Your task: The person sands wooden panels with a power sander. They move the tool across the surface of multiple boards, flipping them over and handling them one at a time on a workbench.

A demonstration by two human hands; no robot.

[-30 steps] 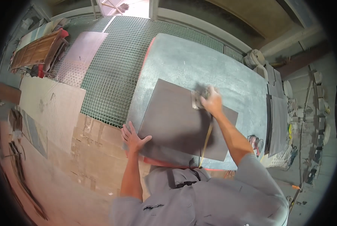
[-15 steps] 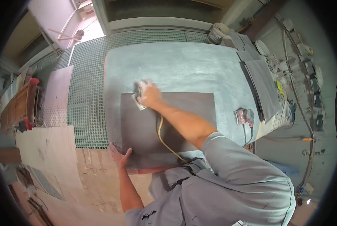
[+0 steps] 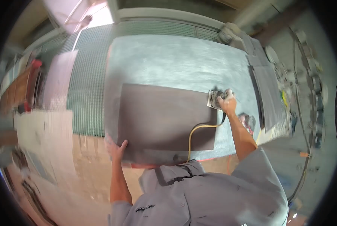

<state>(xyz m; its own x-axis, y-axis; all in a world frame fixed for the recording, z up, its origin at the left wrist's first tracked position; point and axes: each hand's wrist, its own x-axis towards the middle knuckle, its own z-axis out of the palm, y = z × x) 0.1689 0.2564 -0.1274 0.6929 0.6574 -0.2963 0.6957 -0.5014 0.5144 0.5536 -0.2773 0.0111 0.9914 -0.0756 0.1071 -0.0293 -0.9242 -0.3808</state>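
Right hand [image 3: 229,102] closed around a hand sander [image 3: 216,99], thumb and fingers gripping its body; the square pad sits across the far right corner of a dark panel [image 3: 164,116]. Left hand [image 3: 116,148] spread, thumb out over the panel's near left corner; finger pressure cannot be told. Panel lies flat between the hands, on a pale blue-green work table [image 3: 157,56]. Yellow hose [image 3: 191,137] loops from below the right hand across the panel toward the body. Second sander [image 3: 247,122], reddish, beside the right forearm.

Risks, as judged: pad tipping over the corner could round the edge; one-sided hold might let the panel pivot; hose slack could snag.
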